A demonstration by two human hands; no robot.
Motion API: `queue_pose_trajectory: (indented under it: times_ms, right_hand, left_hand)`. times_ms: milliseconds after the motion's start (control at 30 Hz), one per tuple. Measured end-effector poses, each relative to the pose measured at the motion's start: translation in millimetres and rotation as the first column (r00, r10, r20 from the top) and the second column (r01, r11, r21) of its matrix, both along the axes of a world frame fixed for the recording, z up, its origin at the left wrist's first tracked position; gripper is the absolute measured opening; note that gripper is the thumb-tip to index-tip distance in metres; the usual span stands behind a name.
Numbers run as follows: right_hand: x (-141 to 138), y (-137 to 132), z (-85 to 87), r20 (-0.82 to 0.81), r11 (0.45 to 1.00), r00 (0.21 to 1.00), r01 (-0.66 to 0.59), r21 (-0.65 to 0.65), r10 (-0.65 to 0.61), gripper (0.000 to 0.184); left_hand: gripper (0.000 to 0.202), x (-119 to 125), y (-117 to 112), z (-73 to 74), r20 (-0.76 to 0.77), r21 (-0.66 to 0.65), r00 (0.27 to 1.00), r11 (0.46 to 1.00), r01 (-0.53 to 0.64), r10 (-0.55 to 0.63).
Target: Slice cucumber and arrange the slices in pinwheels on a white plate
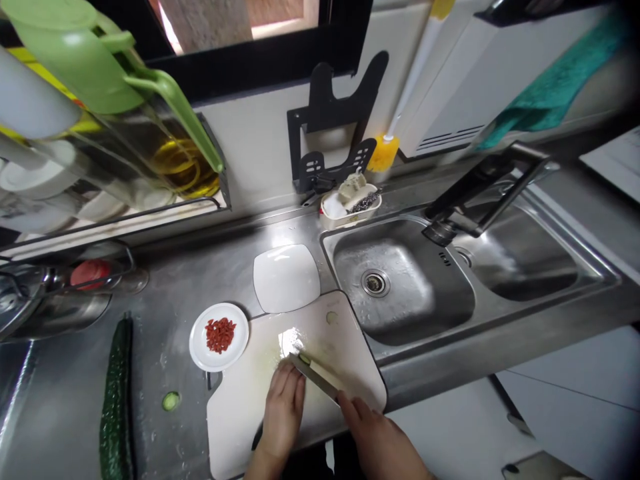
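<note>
My right hand (376,435) is closed around the handle of a knife (314,372) whose blade lies across the white cutting board (245,407). A small green cucumber piece (305,360) sits at the blade. My left hand (283,410) lies on the board with its fingertips pressed against the blade near that piece; what is under the fingers is hidden. Another cucumber slice (331,317) lies at the board's far edge.
A whole cucumber (116,400) and a loose slice (171,401) lie on the steel counter at left. A round saucer of red bits (219,336) and an empty square plate (286,278) sit beyond the board. A double sink (400,280) with its faucet (480,190) is right.
</note>
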State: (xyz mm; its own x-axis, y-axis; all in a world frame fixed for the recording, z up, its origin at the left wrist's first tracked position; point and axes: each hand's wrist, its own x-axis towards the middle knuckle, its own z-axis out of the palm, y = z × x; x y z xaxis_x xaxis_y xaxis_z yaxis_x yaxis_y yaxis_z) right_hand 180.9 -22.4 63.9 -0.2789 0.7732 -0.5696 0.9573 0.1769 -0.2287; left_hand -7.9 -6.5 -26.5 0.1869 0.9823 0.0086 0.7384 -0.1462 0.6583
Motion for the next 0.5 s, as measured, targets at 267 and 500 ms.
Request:
queue_pose_trajectory:
  times_ms: [267,500]
  right_hand:
    - [2.6,-1.0,1.8,-0.055,0.996,0.995,0.077,-0.035,-0.079,0.06]
    - [1.1,7.6,10.7,0.002,0.988,1.0,0.029,-0.152,-0.029,0.063]
  left_hand:
    - [0.026,-0.5,-0.5,-1.8,-0.027,0.029,1.0,1.0,0.001,-0.001]
    - [0.025,-1.1,-1.2,-4.1,-0.04,0.023,0.999,1.0,0.013,-0.013]
